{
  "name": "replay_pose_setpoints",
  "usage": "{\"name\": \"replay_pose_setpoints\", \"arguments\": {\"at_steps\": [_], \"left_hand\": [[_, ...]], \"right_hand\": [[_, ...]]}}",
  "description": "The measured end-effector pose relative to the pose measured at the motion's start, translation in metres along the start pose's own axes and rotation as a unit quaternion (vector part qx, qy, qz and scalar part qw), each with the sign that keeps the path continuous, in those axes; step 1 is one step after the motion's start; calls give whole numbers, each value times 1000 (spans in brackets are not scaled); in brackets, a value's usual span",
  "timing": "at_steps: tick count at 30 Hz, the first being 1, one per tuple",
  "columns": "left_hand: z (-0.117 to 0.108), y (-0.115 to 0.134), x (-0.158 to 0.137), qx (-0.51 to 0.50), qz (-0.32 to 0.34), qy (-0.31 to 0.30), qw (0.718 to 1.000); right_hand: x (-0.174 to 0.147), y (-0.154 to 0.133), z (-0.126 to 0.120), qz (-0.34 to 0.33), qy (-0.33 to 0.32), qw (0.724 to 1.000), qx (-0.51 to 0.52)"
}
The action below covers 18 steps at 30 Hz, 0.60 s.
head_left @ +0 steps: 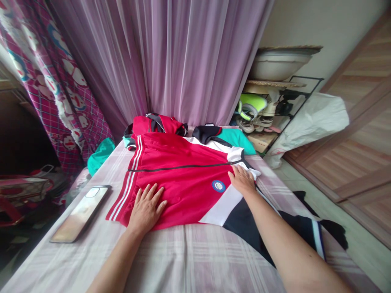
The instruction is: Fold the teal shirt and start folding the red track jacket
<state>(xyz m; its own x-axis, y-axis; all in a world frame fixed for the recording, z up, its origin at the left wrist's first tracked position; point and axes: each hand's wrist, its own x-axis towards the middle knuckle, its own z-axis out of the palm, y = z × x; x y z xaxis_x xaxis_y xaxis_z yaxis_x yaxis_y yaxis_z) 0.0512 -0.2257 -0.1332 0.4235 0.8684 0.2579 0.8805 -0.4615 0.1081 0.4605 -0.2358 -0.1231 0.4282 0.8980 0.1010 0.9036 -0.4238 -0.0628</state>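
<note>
A red, white and black zip-up jacket (180,183) lies front side up on the plaid cloth, its striped hem to the left and its white collar to the right. A dark zip runs along its middle, and a round blue-and-white badge sits on the chest. My left hand (148,205) rests flat on the red fabric beside the hem, fingers spread. Near the collar, my right hand (242,179) lies on the jacket with its fingers stretched out and slightly apart. One black sleeve (247,224) passes beneath my right forearm.
A smartphone (81,213) lies on the plaid cloth (165,260) to the left. Behind the jacket are a bundled red garment (163,124) and a teal garment (236,138). Purple curtains (189,61) hang at the back. A shoe rack (291,118) and white bag (314,118) stand right.
</note>
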Motion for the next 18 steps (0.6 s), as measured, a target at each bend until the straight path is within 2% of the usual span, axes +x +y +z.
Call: {"name": "replay_pose_setpoints", "arguments": {"at_steps": [6,8,10,13,18], "left_hand": [[3,-2,0,0,24,17,1000],[3,-3,0,-8,35,36,999],[1,-3,0,-20,52,60,997],[-4,-4,-1,-55,101,88,989],[-16,-2,0,-121,181,86,972]], "right_hand": [[0,5,5,-6,72,997,15],[-5,6,3,-48,109,992,39],[-13,10,2,-121,132,980,83],[-35,20,0,-218,126,955,156],[-80,38,-13,-254,76,933,244]]}}
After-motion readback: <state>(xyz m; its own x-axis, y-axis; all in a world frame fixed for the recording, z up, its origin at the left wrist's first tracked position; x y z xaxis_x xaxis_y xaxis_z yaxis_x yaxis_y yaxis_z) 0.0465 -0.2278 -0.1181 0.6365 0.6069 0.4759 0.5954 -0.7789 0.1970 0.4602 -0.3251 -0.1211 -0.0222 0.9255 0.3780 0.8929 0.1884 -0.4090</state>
